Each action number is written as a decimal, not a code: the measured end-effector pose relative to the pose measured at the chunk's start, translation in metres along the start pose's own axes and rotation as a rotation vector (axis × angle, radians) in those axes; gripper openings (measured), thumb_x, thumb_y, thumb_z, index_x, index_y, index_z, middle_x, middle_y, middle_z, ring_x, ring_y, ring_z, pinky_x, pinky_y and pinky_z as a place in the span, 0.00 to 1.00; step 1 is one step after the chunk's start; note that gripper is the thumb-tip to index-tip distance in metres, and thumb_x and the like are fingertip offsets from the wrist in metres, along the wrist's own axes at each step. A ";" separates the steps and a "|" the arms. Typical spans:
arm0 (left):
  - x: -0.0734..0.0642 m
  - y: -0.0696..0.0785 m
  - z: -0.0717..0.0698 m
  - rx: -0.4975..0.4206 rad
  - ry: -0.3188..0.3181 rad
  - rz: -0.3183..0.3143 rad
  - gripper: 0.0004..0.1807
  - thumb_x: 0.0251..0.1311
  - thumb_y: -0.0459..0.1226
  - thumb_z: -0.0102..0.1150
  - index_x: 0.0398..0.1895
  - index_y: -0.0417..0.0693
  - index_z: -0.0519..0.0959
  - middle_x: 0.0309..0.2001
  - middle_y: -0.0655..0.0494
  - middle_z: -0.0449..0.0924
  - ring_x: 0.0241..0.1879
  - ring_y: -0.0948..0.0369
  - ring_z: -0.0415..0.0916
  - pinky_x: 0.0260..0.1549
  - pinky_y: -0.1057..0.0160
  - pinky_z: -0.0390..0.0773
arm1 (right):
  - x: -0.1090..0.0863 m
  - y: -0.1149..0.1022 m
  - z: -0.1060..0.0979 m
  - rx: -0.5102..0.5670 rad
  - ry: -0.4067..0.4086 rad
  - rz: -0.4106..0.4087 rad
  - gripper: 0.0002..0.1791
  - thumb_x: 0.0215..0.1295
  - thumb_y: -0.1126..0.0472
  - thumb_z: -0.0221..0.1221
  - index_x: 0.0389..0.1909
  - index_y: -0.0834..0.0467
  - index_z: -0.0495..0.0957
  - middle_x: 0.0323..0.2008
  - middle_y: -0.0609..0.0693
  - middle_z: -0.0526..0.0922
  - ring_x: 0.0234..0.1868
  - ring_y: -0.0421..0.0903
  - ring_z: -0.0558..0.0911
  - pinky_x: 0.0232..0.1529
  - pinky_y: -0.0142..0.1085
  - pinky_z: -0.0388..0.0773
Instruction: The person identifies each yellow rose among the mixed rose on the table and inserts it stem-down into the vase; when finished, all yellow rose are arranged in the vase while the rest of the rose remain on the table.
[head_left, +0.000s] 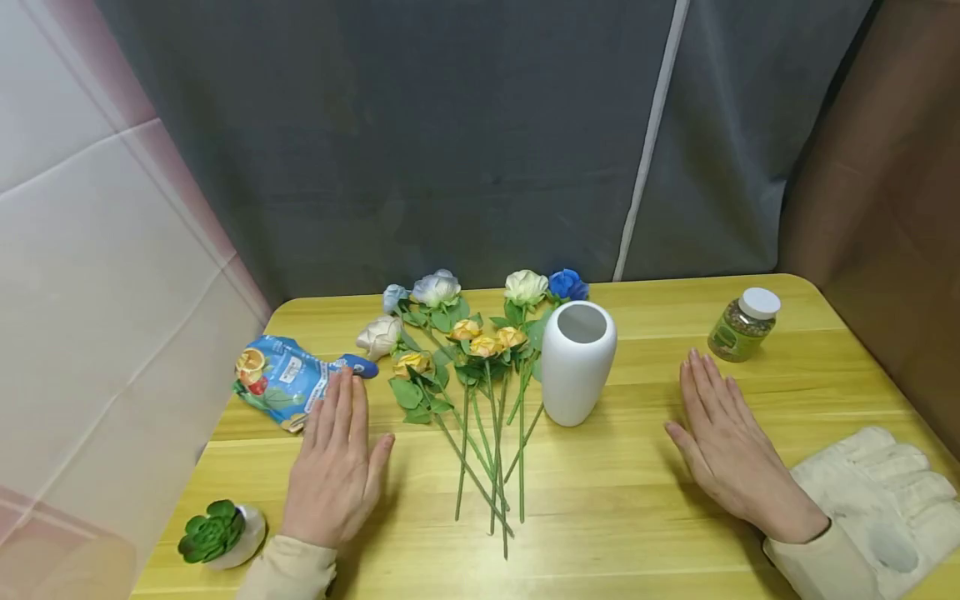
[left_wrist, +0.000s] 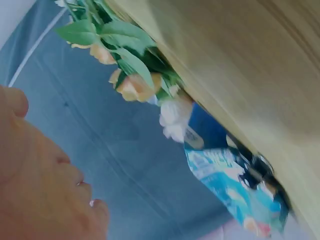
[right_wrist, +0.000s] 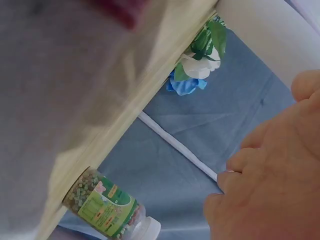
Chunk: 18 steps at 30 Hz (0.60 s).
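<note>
The flowers (head_left: pixel 480 367) lie in a bunch on the yellow table (head_left: pixel 645 517), just left of the white vase (head_left: pixel 576 360). The left hand (head_left: pixel 335 467) lies flat and holds nothing, next to the stems, fingertips at a blue bag (head_left: pixel 281 379). The right hand (head_left: pixel 731 450) lies flat too, near a little jar (head_left: pixel 744 325)

Flowers (head_left: pixel 480 350) left of vase (head_left: pixel 576 362) mid-worktop (head_left: pixel 600 517); pouch (head_left: pixel 281 379) far left, jar (head_left: pixel 742 325) far right, gloves (head_left: pixel 877 500) near right.
</note>
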<state>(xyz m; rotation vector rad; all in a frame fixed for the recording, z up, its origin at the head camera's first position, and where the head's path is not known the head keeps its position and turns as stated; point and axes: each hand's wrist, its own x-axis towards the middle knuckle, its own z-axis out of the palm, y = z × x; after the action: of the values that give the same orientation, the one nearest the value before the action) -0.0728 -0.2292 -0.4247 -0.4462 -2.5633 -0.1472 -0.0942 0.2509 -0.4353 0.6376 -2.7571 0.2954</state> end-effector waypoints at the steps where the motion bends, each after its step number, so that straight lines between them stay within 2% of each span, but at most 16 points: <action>1: 0.002 0.001 0.000 -0.020 0.013 0.007 0.40 0.82 0.54 0.22 0.79 0.28 0.48 0.81 0.34 0.44 0.81 0.41 0.44 0.78 0.44 0.48 | 0.001 -0.001 -0.001 0.013 0.003 0.000 0.42 0.82 0.49 0.45 0.81 0.66 0.36 0.83 0.64 0.38 0.84 0.52 0.33 0.79 0.35 0.22; 2: 0.004 0.003 0.000 -0.050 0.030 0.014 0.39 0.82 0.53 0.26 0.79 0.28 0.50 0.80 0.33 0.47 0.79 0.39 0.49 0.77 0.43 0.52 | 0.003 -0.002 -0.002 0.038 0.007 0.002 0.42 0.82 0.50 0.46 0.81 0.66 0.37 0.83 0.64 0.40 0.84 0.53 0.35 0.79 0.34 0.23; 4: 0.010 0.009 0.000 -0.125 0.067 0.011 0.36 0.81 0.49 0.39 0.77 0.29 0.57 0.75 0.30 0.61 0.73 0.37 0.63 0.71 0.42 0.65 | 0.008 -0.006 -0.008 0.117 -0.004 0.019 0.42 0.82 0.51 0.47 0.82 0.64 0.38 0.83 0.63 0.42 0.84 0.55 0.40 0.81 0.35 0.28; 6: 0.017 0.015 0.000 -0.239 0.067 -0.012 0.29 0.76 0.43 0.52 0.70 0.29 0.69 0.63 0.32 0.77 0.59 0.41 0.80 0.56 0.45 0.80 | 0.016 -0.012 -0.018 0.231 -0.023 0.053 0.42 0.81 0.51 0.50 0.83 0.59 0.39 0.83 0.61 0.45 0.83 0.58 0.46 0.82 0.43 0.38; 7: 0.021 0.019 0.001 -0.309 0.042 -0.041 0.25 0.73 0.39 0.57 0.65 0.30 0.75 0.55 0.34 0.83 0.50 0.44 0.85 0.49 0.48 0.84 | 0.021 -0.016 -0.023 0.290 -0.034 0.073 0.42 0.80 0.50 0.52 0.83 0.56 0.40 0.83 0.60 0.47 0.82 0.59 0.49 0.82 0.48 0.44; 8: 0.026 0.023 0.002 -0.392 -0.003 -0.086 0.20 0.70 0.36 0.61 0.59 0.32 0.80 0.47 0.38 0.87 0.41 0.48 0.87 0.41 0.52 0.86 | 0.026 -0.021 -0.028 0.351 -0.037 0.095 0.43 0.79 0.50 0.54 0.84 0.52 0.41 0.82 0.57 0.49 0.81 0.60 0.53 0.80 0.51 0.50; 9: 0.031 0.027 0.003 -0.469 -0.059 -0.140 0.15 0.68 0.34 0.63 0.53 0.34 0.83 0.40 0.43 0.89 0.33 0.53 0.87 0.33 0.57 0.86 | 0.032 -0.025 -0.033 0.416 -0.043 0.118 0.43 0.78 0.50 0.56 0.84 0.48 0.42 0.82 0.54 0.50 0.80 0.59 0.56 0.79 0.49 0.56; 11: 0.042 0.035 0.008 -0.629 -0.195 -0.258 0.08 0.67 0.32 0.64 0.44 0.36 0.86 0.31 0.48 0.89 0.22 0.59 0.84 0.23 0.64 0.83 | 0.045 -0.032 -0.040 0.537 -0.030 0.135 0.45 0.75 0.51 0.61 0.83 0.43 0.45 0.82 0.51 0.54 0.78 0.58 0.62 0.75 0.42 0.64; 13: 0.053 0.043 0.013 -0.759 -0.316 -0.376 0.06 0.68 0.32 0.64 0.40 0.37 0.87 0.28 0.50 0.88 0.19 0.60 0.81 0.20 0.66 0.81 | 0.059 -0.038 -0.044 0.651 -0.009 0.124 0.47 0.72 0.54 0.65 0.83 0.41 0.48 0.81 0.50 0.57 0.77 0.56 0.65 0.71 0.29 0.66; 15: 0.065 0.049 0.021 -0.860 -0.393 -0.461 0.06 0.68 0.32 0.64 0.39 0.36 0.86 0.27 0.48 0.87 0.17 0.60 0.80 0.17 0.64 0.81 | 0.072 -0.043 -0.046 0.764 0.007 0.106 0.49 0.68 0.57 0.68 0.82 0.42 0.50 0.80 0.48 0.58 0.77 0.55 0.66 0.67 0.19 0.63; 18: 0.082 0.056 0.035 -0.934 -0.448 -0.526 0.08 0.67 0.34 0.66 0.39 0.35 0.86 0.27 0.46 0.88 0.16 0.60 0.80 0.18 0.60 0.83 | 0.088 -0.049 -0.045 0.862 0.028 0.087 0.50 0.64 0.60 0.71 0.82 0.47 0.54 0.79 0.49 0.60 0.76 0.55 0.68 0.67 0.23 0.67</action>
<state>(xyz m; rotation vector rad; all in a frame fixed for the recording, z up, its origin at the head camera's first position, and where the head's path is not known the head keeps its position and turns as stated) -0.1365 -0.1469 -0.4107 -0.1002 -2.8402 -1.6238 -0.1361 0.1847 -0.3576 0.6734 -2.5400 1.5308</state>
